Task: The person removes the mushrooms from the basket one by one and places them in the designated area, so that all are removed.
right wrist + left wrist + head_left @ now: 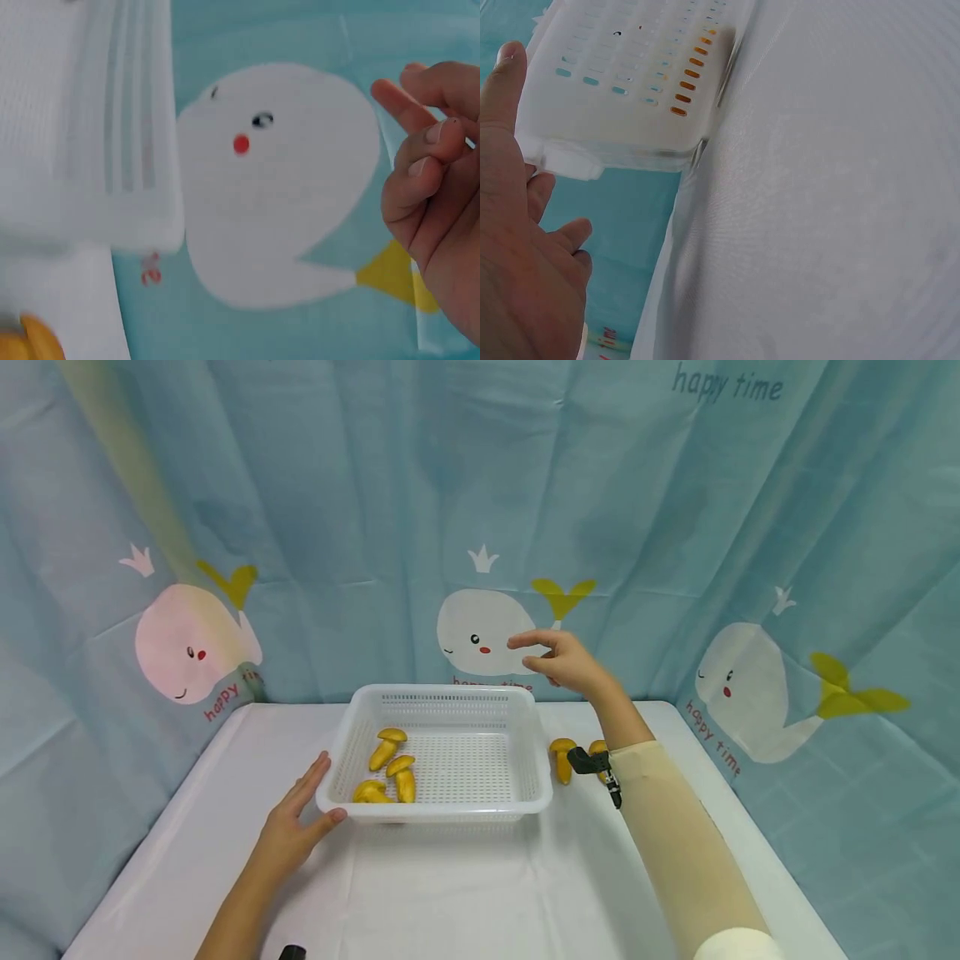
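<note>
A white plastic basket (pixel 450 811) with perforated walls and floor stands on the table. Three yellow mushrooms lie in its left part, among them one mushroom (pixel 406 782) near the front wall. My left hand (pixel 288 831) rests at the basket's front left corner, thumb at the front rim and fingers along the left side. Raised in the air beyond the back right corner, my right hand (pixel 566 662) holds nothing; some fingers stretch out to the left and the others bend loosely. Two more mushrooms lie right of the basket: one mushroom (pixel 563 760) shows fully, the other (pixel 597 747) is partly behind the right wrist.
The table (pixel 480 893) has a white cover. A blue curtain (pixel 337 527) printed with whales hangs close behind the table and along both sides. A black wrist mount (pixel 592 762) sits at the cuff of the right sleeve (pixel 675 835).
</note>
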Available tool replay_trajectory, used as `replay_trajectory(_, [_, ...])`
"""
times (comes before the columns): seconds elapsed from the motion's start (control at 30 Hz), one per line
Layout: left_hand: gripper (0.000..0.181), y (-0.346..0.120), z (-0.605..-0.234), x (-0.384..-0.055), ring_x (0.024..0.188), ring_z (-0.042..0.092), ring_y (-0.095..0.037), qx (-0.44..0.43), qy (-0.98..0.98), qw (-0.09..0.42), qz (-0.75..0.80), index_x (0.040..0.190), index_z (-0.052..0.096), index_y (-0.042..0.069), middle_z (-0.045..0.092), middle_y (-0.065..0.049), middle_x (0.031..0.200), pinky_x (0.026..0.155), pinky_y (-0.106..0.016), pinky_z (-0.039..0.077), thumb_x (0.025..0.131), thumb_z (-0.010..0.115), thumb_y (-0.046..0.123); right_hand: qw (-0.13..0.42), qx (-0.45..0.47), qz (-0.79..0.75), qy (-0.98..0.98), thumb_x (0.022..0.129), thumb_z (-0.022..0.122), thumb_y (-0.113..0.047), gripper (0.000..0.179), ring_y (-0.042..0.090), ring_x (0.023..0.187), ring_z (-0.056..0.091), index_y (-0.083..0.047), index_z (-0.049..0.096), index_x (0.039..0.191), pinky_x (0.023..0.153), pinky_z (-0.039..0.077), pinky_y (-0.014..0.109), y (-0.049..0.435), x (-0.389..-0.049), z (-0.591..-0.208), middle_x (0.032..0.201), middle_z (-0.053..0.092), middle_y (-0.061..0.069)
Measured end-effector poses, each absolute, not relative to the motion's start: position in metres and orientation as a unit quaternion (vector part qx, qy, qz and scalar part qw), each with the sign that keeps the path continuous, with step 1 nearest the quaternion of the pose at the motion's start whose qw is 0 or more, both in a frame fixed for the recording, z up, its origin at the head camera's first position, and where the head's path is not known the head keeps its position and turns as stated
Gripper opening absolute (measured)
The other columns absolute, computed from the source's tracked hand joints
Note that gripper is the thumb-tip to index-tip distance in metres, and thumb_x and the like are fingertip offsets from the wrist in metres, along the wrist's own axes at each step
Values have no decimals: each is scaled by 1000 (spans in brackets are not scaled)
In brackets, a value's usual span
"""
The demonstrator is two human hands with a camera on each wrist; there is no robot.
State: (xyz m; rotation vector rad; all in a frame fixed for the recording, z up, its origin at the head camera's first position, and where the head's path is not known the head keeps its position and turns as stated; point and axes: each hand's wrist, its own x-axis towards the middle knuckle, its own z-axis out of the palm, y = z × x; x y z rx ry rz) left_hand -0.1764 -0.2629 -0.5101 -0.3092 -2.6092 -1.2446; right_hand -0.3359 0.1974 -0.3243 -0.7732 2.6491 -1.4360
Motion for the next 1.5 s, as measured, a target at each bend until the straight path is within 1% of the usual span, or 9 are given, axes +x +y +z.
replay_trajectory(0.7, [92,-265,-510,-178,151,26,-51,-104,-897,117,-414,162,29,34,25,2,170,110,-80,27,87,82,33,58,-318,-473,820,101,65,-11,35,19,45,34,-19,67,135,44,34,26,97,-340,-344,141,61,-6])
replay_trajectory(0.87, [93,-265,-509,-177,152,25,-49,-97,-897,113,-416,162,28,34,24,1,170,110,-80,27,87,82,34,67,-323,-474,816,101,65,-16,33,19,45,33,-27,69,131,44,35,27,77,-338,-354,139,61,-9])
replay_trajectory(1.07, [91,-265,-510,-177,155,23,-41,-100,-896,116,-416,162,30,33,24,2,170,111,-77,29,87,82,33,55,-329,-473,816,101,65,-19,29,20,45,35,-25,70,129,44,37,27,59,-336,-368,135,64,-8])
replay_trajectory(1.1, [91,-265,-510,-177,156,23,-37,-103,-895,118,-417,162,30,33,24,3,170,111,-77,29,88,82,32,55,-333,-470,816,101,65,-19,29,19,46,37,-23,70,130,44,38,27,57,-336,-370,135,64,-8])
replay_trajectory(1.17, [91,-265,-511,-177,158,20,-21,-107,-895,124,-416,162,30,32,25,5,170,113,-74,29,87,82,31,60,-338,-463,817,101,65,-19,30,19,47,38,-22,70,130,45,39,26,52,-337,-374,134,64,-8])
replay_trajectory(1.23, [91,-265,-512,-177,158,19,-17,-110,-894,126,-416,162,30,33,24,5,170,114,-74,29,88,82,30,65,-338,-461,818,101,65,-18,29,19,48,39,-25,71,128,46,39,25,49,-338,-378,133,64,-8])
replay_trajectory(1.33, [92,-265,-512,-178,158,20,-21,-109,-893,124,-419,162,30,34,25,3,170,114,-74,28,87,83,30,69,-332,-458,822,101,66,-18,27,18,48,39,-31,72,124,46,40,25,45,-340,-383,131,65,-10])
replay_trajectory(1.4, [92,-264,-512,-178,157,22,-34,-107,-893,121,-420,162,30,34,25,2,170,113,-76,28,87,83,30,76,-328,-457,823,101,66,-19,27,17,48,39,-31,72,124,47,40,24,42,-341,-388,131,65,-12])
replay_trajectory(1.5, [91,-263,-512,-177,158,20,-20,-105,-895,122,-417,162,30,34,24,4,170,119,-69,26,87,82,30,91,-325,-458,823,101,66,-19,28,17,47,35,-28,72,126,46,39,24,38,-342,-394,131,64,-12])
